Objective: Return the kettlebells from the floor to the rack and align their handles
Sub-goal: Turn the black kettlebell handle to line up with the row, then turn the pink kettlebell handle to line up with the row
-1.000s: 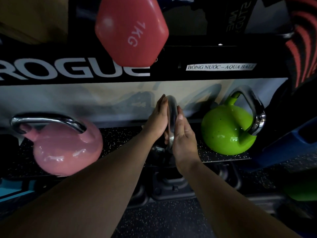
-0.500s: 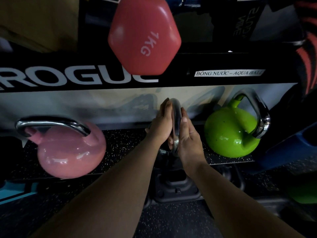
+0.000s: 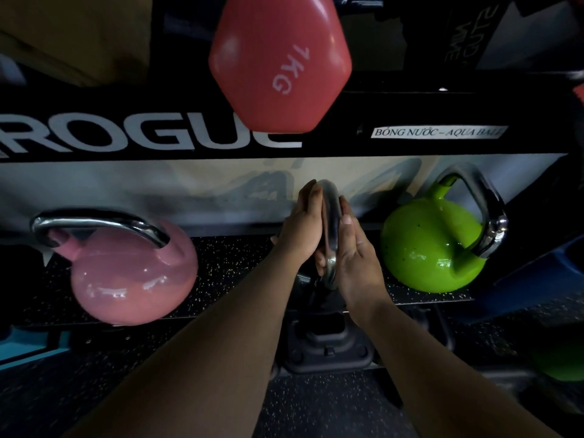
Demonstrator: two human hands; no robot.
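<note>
A dark kettlebell [image 3: 308, 284] stands at the middle of the speckled rack shelf [image 3: 240, 263], its chrome handle [image 3: 330, 216] turned edge-on to me. My left hand [image 3: 301, 226] presses the handle's left side and my right hand [image 3: 355, 257] its right side, so both clasp it; the dark body is mostly hidden behind them. A pink kettlebell [image 3: 132, 276] sits on the shelf to the left with its handle running left to right. A green kettlebell [image 3: 426, 248] sits to the right, its handle turned diagonally.
A red 1 kg dumbbell [image 3: 278, 58] juts out from the upper shelf just above my hands. The black rack beam [image 3: 410, 115] bears white lettering. Under the shelf is a black rack foot [image 3: 328, 346] on speckled floor. Something green [image 3: 565, 365] lies low at the right.
The view has shifted slightly, so the rack appears lower in the frame. Both hands stay clasped on the middle kettlebell's handle, which is still edge-on.
</note>
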